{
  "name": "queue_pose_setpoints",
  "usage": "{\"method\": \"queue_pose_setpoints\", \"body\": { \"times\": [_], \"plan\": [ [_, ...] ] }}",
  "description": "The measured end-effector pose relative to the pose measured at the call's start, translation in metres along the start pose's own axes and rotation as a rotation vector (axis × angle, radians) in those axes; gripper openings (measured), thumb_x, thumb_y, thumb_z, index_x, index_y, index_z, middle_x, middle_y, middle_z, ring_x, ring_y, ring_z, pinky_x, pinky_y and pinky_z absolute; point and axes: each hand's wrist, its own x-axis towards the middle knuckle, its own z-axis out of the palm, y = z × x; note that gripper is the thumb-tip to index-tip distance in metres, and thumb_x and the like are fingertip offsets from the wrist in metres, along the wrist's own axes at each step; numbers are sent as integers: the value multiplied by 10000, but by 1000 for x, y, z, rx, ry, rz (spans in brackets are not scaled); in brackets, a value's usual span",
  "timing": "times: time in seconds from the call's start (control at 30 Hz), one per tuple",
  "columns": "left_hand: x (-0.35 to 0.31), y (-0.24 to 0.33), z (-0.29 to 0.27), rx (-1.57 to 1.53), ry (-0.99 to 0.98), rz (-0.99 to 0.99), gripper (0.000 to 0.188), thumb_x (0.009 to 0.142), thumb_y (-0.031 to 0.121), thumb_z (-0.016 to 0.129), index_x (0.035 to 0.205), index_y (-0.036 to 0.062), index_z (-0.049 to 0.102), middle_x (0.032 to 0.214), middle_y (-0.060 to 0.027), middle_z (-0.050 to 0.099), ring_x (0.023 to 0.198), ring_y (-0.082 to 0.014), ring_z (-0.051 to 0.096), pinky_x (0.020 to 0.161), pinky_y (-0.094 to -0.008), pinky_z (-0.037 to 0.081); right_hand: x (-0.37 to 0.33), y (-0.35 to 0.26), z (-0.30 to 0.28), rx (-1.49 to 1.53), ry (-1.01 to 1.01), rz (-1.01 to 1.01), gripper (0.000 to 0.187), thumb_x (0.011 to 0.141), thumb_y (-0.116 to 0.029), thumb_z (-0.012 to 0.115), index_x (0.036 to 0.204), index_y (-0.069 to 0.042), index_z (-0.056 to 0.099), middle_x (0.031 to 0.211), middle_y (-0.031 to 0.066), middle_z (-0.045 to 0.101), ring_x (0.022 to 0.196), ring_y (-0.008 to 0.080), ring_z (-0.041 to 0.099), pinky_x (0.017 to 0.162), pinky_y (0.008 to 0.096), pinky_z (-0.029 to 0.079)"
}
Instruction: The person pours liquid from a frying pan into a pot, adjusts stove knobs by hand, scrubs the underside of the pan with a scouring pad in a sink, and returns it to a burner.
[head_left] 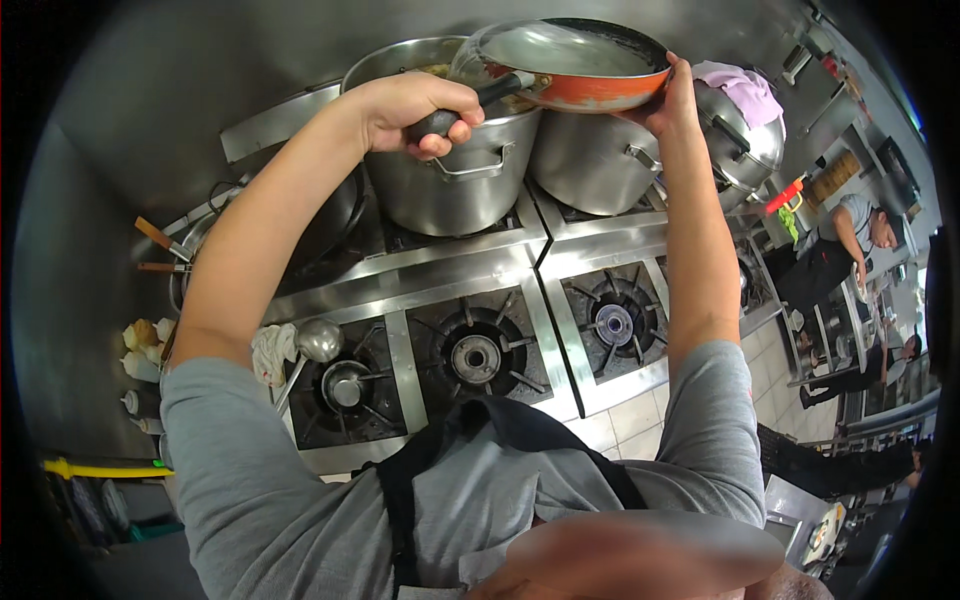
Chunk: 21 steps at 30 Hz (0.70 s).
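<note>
- In the head view, both forearms are lifted and reach toward the upper part of the frame, with the elbows bent.
- The left hand [418,112] is at the upper centre-left; its forearm rises slantwise from the left. The fingers are wrapped around the black handle [506,88], with the knuckles toward the upper side.
- The right hand [676,112] is at the upper right of centre; its forearm stands almost vertical. This hand pinches the pan's right side, with fingertips at the rim; some fingers are hidden, so I cannot tell their full position.
- The orange pan [605,93] is at the upper centre, raised between the two hands. Its rim is dark and its inside looks pale and shiny. At its left edge there is something clear, liquid or glass, I cannot tell which.
- In the frame, the pan overlaps the tops of the left steel pot [450,190] and the right steel pot [590,165].
- At the lower left of centre, a ladle [320,341] lies beside a white cloth [273,356], near the burners [476,358].
- About writing: the right sleeve [715,420] carries a small red mark, too small to read. The containers [142,352] at the left edge are also too small for reading.
</note>
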Motion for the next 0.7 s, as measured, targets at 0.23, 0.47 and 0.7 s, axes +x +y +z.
{"method": "queue_pose_setpoints", "body": {
  "times": [0.23,0.47,0.7],
  "plan": [
    [7,-11,5,-125,-27,49,162,924,158,604,801,93,523,661,23,555,426,-47,446,396,-212,321,19,-14,2,-97,-13,32,666,929,-523,445,1403,-55,457,1421,253,494,1277,489,500,1011,742,370],
    [10,-26,2,-212,-69,63,149,921,175,613,822,101,529,668,32,566,439,-50,460,410,-215,326,33,-20,12,-239,-46,-11,687,921,-535,475,1392,-35,438,1387,245,481,1249,467,516,995,730,406],
    [15,-44,2,-242,-34,101,124,906,169,630,854,77,565,682,14,581,450,-69,474,418,-227,329,43,-21,24,-265,-42,4,740,885,-566,544,1396,-43,431,1393,239,450,1256,494,491,996,709,422]
  ]
}}
